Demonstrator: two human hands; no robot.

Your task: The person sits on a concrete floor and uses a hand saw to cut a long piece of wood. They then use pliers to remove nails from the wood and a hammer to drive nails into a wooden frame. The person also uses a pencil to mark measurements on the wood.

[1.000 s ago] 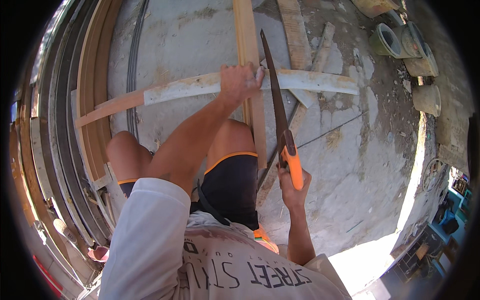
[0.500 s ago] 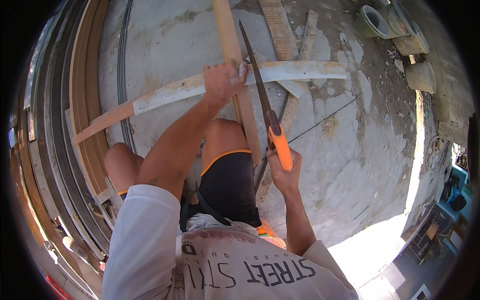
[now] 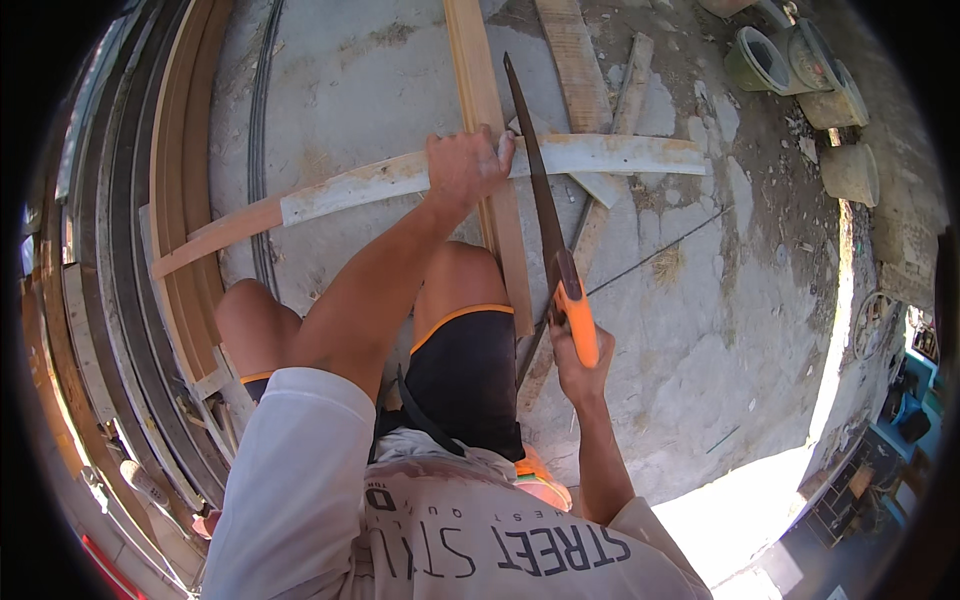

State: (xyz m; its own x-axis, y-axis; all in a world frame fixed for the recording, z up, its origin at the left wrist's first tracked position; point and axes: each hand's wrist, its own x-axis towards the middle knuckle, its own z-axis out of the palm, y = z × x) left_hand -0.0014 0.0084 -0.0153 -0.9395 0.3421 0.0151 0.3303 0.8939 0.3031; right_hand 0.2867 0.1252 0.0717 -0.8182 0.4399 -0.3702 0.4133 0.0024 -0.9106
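Note:
My right hand (image 3: 582, 366) is closed round the orange handle of a hand saw (image 3: 546, 215). The saw's long dark blade crosses over a narrow board (image 3: 620, 155), partly white-painted, with its tip beyond the board's far edge. My left hand (image 3: 466, 172) is clamped over that board just left of the blade, fingers curled at its far edge. Under the left hand, the board lies across a brown wooden beam (image 3: 474, 75) running away from me. My bent knee (image 3: 457, 275) is beside this beam. Whether the teeth are cutting into the wood cannot be made out.
Brown planks (image 3: 183, 130) and darker lengths of timber (image 3: 105, 230) line the left side. Thin dark rods (image 3: 262, 140) lie next to them. Beyond the blade are a rough plank (image 3: 578, 75) and a narrow strip (image 3: 632, 85). Buckets (image 3: 757, 62) stand at the far right.
The whole view has shifted slightly, moving the scene down and right. My right hand has drawn the saw a little toward me; the left hand keeps its hold on the board.

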